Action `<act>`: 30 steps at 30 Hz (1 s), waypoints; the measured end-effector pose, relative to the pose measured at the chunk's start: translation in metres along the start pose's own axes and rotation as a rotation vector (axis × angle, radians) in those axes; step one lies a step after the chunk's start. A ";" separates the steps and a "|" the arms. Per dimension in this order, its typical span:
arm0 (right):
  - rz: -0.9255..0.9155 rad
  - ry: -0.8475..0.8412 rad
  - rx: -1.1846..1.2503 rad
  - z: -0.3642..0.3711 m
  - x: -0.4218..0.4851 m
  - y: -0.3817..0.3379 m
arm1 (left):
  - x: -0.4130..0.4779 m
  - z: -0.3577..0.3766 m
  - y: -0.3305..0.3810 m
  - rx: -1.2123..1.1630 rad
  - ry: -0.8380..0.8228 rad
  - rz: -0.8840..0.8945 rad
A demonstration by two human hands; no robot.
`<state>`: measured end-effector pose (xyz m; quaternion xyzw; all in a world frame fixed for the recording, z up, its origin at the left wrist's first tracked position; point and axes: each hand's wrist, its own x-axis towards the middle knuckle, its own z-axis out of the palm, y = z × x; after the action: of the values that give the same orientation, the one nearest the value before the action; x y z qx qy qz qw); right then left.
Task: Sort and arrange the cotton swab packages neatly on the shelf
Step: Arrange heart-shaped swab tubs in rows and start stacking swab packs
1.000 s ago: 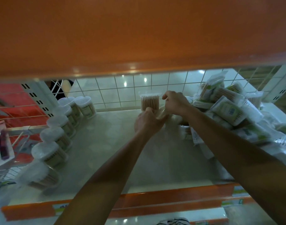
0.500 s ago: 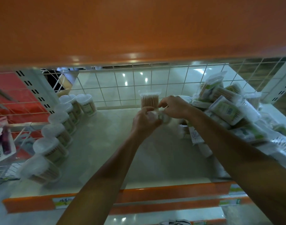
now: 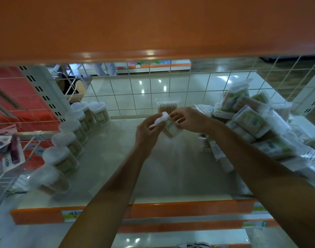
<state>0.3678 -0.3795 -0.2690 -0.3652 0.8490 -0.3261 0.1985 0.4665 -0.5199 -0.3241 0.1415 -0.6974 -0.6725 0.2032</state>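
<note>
Pale shelf board (image 3: 171, 167), orange front lip (image 3: 171, 210), wire grid (image 3: 171, 86) at the back, glossy floor tiles (image 3: 149, 85) beyond it. Along the left edge I count about seven lidded round tubs (image 3: 66, 142) in a curving row. One lone tub (image 3: 168, 105) stands at the back edge. Above the shelf's middle, the left hand (image 3: 147, 131) pinches the white lid (image 3: 161, 119) and the right hand (image 3: 190, 120) grips the body of one tilted tub (image 3: 172, 128). A loose heap of packs (image 3: 251, 122), too jumbled to count, fills the right side.

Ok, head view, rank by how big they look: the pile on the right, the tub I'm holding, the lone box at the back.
Largest: the pile.
The held tub and the back box look alike, and the tub is nearer, so unranked.
</note>
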 end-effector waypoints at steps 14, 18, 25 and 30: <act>0.143 -0.117 0.278 0.015 -0.004 -0.007 | -0.001 -0.014 0.002 -0.283 0.033 -0.057; 0.223 -0.134 0.572 0.022 -0.003 -0.008 | -0.004 -0.021 0.004 -0.399 0.093 -0.079; 0.174 0.014 0.551 0.031 0.008 -0.017 | -0.011 -0.034 -0.002 -0.104 0.246 -0.070; 0.018 0.127 0.438 0.035 0.013 -0.027 | -0.017 -0.042 -0.011 0.452 0.362 0.144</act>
<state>0.3926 -0.4181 -0.2762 -0.2847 0.7720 -0.5230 0.2221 0.5003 -0.5500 -0.3356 0.2510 -0.7902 -0.4479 0.3347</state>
